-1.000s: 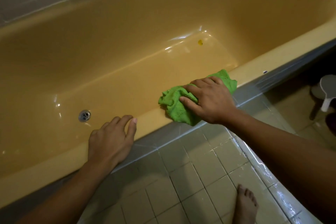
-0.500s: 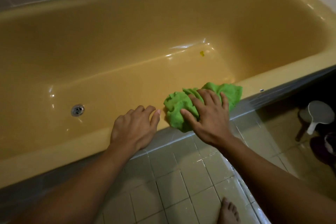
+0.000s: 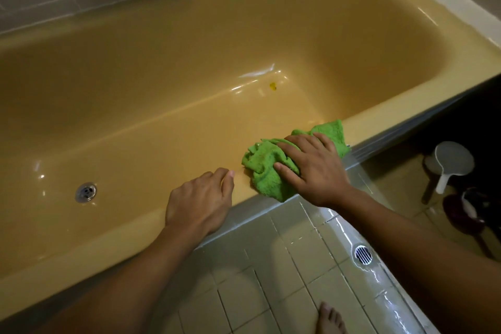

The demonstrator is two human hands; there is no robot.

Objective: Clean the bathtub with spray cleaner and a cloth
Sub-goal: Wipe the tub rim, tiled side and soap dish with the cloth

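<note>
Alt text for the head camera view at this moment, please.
A person's right hand holds a bunched green cloth against the near rim of a yellow bathtub, while the left hand rests on the rim beside it. The tub's drain shows at lower left; a bare foot stands on the tiled floor.

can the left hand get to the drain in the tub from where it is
Probably yes. The left hand rests on the tub rim; the drain lies on the tub floor to its left, nothing between. The right hand and cloth are on the other side.
</note>
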